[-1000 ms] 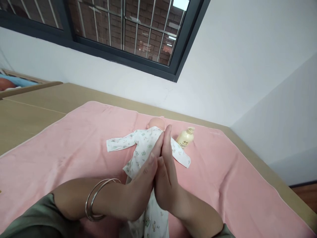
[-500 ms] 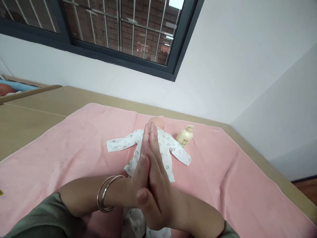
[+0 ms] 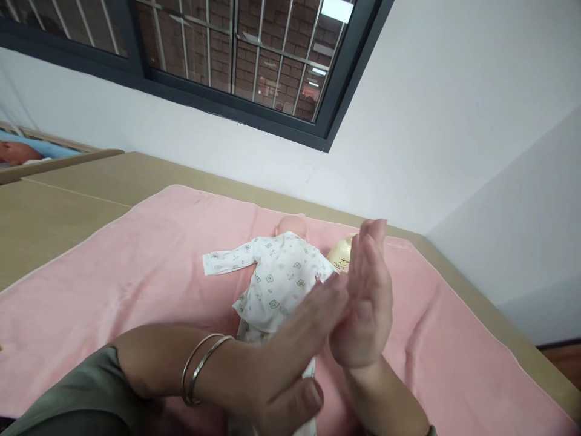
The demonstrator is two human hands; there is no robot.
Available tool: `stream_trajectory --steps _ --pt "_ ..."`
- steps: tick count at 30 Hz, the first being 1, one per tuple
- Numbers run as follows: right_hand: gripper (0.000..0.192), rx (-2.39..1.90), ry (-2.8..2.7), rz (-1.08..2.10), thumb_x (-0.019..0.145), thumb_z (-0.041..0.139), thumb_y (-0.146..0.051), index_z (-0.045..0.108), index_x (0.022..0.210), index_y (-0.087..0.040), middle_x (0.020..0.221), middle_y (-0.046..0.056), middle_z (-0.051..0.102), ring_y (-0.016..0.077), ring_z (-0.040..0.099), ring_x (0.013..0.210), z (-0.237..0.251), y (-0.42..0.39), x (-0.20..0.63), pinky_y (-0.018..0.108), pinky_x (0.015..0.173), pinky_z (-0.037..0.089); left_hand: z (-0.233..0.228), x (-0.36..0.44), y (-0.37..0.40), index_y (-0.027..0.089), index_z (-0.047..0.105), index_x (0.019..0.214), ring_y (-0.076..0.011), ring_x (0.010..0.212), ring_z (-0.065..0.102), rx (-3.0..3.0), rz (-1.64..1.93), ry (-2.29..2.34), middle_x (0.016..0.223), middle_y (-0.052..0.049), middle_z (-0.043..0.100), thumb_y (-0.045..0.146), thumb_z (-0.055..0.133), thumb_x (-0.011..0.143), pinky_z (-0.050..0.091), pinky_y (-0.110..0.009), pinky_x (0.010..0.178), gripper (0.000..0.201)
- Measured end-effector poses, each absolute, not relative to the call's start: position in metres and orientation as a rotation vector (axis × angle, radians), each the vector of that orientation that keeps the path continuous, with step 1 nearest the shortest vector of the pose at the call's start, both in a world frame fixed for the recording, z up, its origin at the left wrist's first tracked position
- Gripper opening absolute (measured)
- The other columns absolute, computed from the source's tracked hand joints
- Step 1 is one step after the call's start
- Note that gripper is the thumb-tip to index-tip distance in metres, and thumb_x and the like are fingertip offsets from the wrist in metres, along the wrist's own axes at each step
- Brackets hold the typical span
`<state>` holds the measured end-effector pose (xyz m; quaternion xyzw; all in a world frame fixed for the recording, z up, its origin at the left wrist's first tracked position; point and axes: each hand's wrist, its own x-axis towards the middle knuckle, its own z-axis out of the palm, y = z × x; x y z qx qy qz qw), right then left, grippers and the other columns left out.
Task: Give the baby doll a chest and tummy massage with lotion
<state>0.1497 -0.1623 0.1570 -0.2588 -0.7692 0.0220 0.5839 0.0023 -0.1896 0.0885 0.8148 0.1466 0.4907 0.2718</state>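
The two hands meet palm against palm above the doll, holding nothing; the left hand (image 3: 290, 357) lies flat and low with its fingers angled up to the right, and the right hand (image 3: 365, 297) stands nearly upright, its fingers pressed against the left's fingertips; both are spread open rather than curled. Two thin metal bangles (image 3: 200, 369) ring the left wrist. Directly beneath and just beyond the hands lies one baby doll (image 3: 276, 278) in a white printed suit, face-down as far as I can judge, its head away from the person and one sleeve stretched out to the left. Just behind the right hand's fingers stands one cream pump bottle (image 3: 340, 254), mostly hidden by them; it seems to lean, though the view is too blocked to be sure. All of this rests on one pink towel (image 3: 113, 272) spread over the tan surface (image 3: 54, 212). The bottle sits so near the right hand that a careless sweep could knock it over onto the towel; the bangles might also catch the doll's clothing.
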Motion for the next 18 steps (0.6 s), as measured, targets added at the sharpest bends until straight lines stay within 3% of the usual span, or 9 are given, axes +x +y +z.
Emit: stream_trajectory --steps 2,5,9,13,18 --pt "0.057 -0.714 -1.783 0.112 0.106 0.036 -0.042 0.025 0.162 -0.037 0.171 -0.001 0.023 0.0299 0.018 0.158 0.159 -0.15 0.152 0.063 0.127 0.02 0.101 0.004 -0.176 0.034 0.013 0.164 -0.031 0.16 0.013 2.036 1.45 0.421 0.174 0.0 0.014 0.063 0.031 0.102 0.019 -0.05 0.13 0.071" --pt "0.055 -0.97 -1.854 0.264 0.104 0.045 -0.039 0.039 0.158 -0.031 0.164 0.004 0.04 0.0288 0.032 0.154 0.15 -0.121 0.153 0.059 0.126 0.026 0.112 0.008 -0.145 0.032 0.031 0.159 -0.0288 0.159 0.019 1.694 1.687 0.655 0.171 -0.003 0.026 0.054 0.033 0.105 0.017 -0.049 0.131 0.059" --pt "0.048 -1.254 -2.036 0.456 0.099 0.045 -0.029 0.058 0.145 -0.021 0.157 0.011 0.048 0.028 0.043 0.148 0.118 -0.081 0.145 0.051 0.122 0.035 0.106 0.014 -0.095 0.024 0.051 0.144 -0.0276 0.151 0.039 1.312 1.849 0.914 0.158 -0.01 0.048 0.049 0.039 0.104 0.028 -0.047 0.127 0.048" --pt "0.047 -1.378 -2.255 0.334 0.098 0.042 -0.022 0.062 0.14 -0.016 0.161 0.014 0.043 0.0288 0.032 0.153 0.082 -0.064 0.13 0.051 0.125 0.027 0.08 0.015 -0.051 0.021 0.06 0.129 -0.0262 0.145 0.047 1.245 1.761 1.156 0.147 -0.012 0.059 0.04 0.039 0.103 0.036 -0.044 0.122 0.038" --pt "0.051 -1.43 -2.373 0.281 0.107 0.034 -0.034 0.05 0.151 -0.014 0.165 0.015 0.036 0.0281 0.021 0.157 0.069 -0.049 0.139 0.054 0.127 0.015 0.05 0.014 -0.021 0.017 0.063 0.114 -0.025 0.132 0.059 1.226 1.61 1.276 0.132 -0.015 0.067 0.035 0.036 0.101 0.041 -0.042 0.117 0.035"
